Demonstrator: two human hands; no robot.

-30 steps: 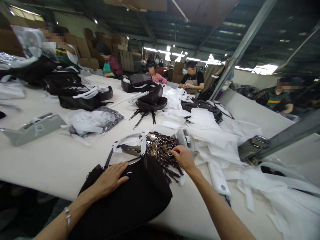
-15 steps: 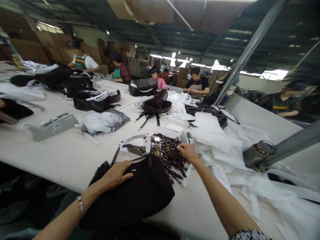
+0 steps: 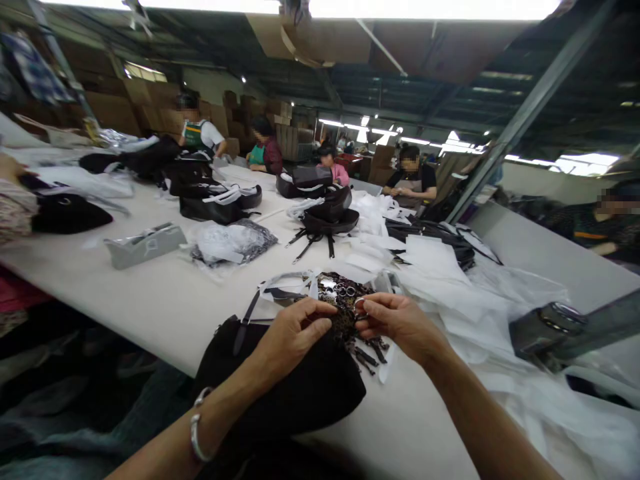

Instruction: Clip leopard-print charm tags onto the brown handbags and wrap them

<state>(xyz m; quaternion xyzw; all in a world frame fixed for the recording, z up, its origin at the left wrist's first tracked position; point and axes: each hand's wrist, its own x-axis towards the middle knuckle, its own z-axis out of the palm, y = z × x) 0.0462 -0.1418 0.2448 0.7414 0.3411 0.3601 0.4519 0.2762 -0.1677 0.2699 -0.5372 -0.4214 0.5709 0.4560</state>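
Observation:
A black handbag (image 3: 310, 387) lies at the table edge in front of me, its handle (image 3: 295, 280) wrapped in white material. Over the bag's top my left hand (image 3: 295, 330) hovers with thumb and fingers apart, pointing toward the other hand. My right hand (image 3: 400, 323) pinches a metal ring (image 3: 359, 305); what hangs from it, if anything, is hard to make out. Just behind both hands is a heap of dark patterned straps with metal rings (image 3: 345, 290), partly covered by my fingers.
A grey tape dispenser (image 3: 145, 247) and a plastic-wrapped bundle (image 3: 233, 240) stand to the left. Dark bags (image 3: 330, 213) are stacked farther back. White sheets (image 3: 435, 263) and a dark flask (image 3: 545, 327) lie right. A person's sleeve (image 3: 17, 207) shows at far left; several people work behind.
My left hand has lifted off the bag's front and moved right. My right hand has come up from the heap with a ring, close to the left. The view has shifted slightly.

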